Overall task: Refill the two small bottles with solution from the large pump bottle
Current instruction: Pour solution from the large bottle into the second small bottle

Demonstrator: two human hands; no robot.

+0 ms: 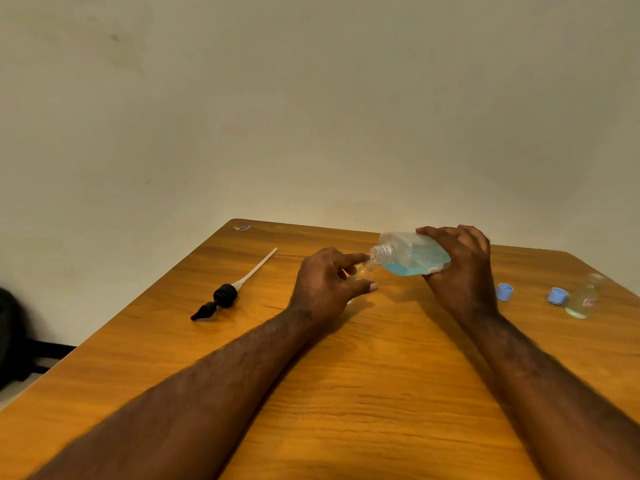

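Head view: blue solution (405,269) in tilted large bottle (410,251)

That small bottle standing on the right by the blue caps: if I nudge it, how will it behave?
The small bottle on the right looks tall and narrow, so it probably tips easily. It holds only a little liquid at the bottom, so it is likely light. Its neck seems uncapped, so a tip could spill.
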